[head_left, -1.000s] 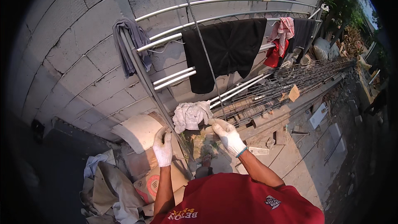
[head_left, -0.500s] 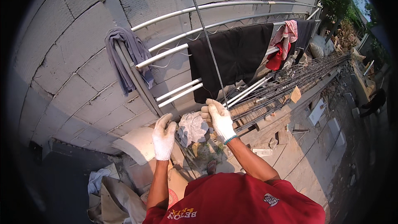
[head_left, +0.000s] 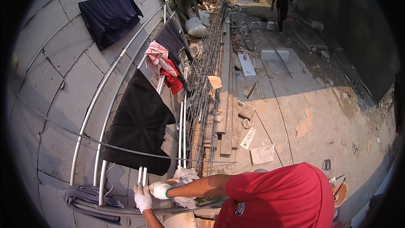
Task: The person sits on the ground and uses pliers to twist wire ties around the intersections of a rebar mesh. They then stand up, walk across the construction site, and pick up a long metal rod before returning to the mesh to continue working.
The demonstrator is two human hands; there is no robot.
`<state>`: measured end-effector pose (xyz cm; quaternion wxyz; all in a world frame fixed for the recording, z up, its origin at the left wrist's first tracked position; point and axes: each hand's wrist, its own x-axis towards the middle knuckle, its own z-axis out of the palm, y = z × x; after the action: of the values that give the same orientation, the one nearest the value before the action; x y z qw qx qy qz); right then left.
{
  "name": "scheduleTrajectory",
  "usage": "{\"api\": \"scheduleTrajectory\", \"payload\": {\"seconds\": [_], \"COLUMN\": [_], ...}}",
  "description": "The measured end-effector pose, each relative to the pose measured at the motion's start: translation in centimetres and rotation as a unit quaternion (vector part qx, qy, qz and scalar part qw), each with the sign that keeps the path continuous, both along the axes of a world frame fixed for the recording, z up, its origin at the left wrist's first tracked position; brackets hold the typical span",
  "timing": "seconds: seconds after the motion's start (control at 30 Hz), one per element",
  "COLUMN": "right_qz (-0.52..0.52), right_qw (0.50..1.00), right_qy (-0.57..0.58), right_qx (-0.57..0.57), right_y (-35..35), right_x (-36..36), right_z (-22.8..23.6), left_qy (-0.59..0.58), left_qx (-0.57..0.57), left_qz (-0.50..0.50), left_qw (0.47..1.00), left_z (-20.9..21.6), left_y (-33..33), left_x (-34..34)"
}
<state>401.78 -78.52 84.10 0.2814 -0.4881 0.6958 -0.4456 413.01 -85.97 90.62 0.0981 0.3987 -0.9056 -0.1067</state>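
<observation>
Both my hands wear pale knitted work gloves and are close together at the bottom of the drying rack. My left hand (head_left: 143,197) points upward with fingers extended, by the lower ends of two short white rack bars (head_left: 143,175); I cannot tell whether it touches them. My right hand (head_left: 160,190), with a teal cuff, comes in from the right, its fingers bent toward the left hand. What it holds, if anything, is hidden. Above them hangs a black cloth (head_left: 137,122) over the metal rack (head_left: 87,120). A thin ribbed steel rod (head_left: 126,149) crosses in front of the cloth.
Grey-purple clothing (head_left: 90,202) drapes the rack's near end, beside a block wall (head_left: 63,101). Rebar cages (head_left: 206,80) and wooden planks (head_left: 228,101) run away on the right. Debris and white blocks (head_left: 274,55) lie on the concrete; a person (head_left: 282,4) stands far off.
My view has swung right toward the yard, bringing the far person into sight. My hands, apart before, are now close together, and the right arm reaches across to the left.
</observation>
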Motion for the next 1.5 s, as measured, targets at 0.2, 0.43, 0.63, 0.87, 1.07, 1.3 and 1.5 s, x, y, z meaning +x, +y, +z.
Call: {"api": "scheduleTrajectory", "payload": {"seconds": [0.2,0.43,0.63,0.87,1.07,1.3,1.5], "right_qz": [0.042,0.036,0.075,0.074,0.071,0.077,0.041], "right_qw": [0.996,0.999,0.995,0.995,0.997,0.996,0.993], "right_qy": [-0.075,-0.030,-0.063,-0.062,-0.012,0.023,-0.112], "right_qx": [-0.019,-0.020,0.022,0.002,0.038,0.033,-0.021], "right_y": [0.2,0.3,2.1,1.1,0.9,1.7,1.3], "right_x": [0.6,0.0,-1.1,-0.2,0.3,0.1,-0.7], "right_z": [1.7,1.5,0.4,2.7,2.8,4.0,1.0], "left_qy": [0.158,0.001,-0.080,0.049,0.048,0.113,0.128], "left_qx": [0.051,-0.147,-0.172,-0.154,-0.009,-0.047,0.118], "left_qz": [0.000,0.085,0.192,0.131,0.130,0.068,0.026], "left_qw": [0.986,0.986,0.963,0.978,0.990,0.990,0.984], "left_z": [1.1,0.8,2.0,0.4,1.1,0.7,1.9], "left_y": [-0.9,0.4,4.8,0.5,0.8,0.4,-0.5], "left_x": [1.9,1.9,-0.3,1.8,1.5,1.5,1.3]}}
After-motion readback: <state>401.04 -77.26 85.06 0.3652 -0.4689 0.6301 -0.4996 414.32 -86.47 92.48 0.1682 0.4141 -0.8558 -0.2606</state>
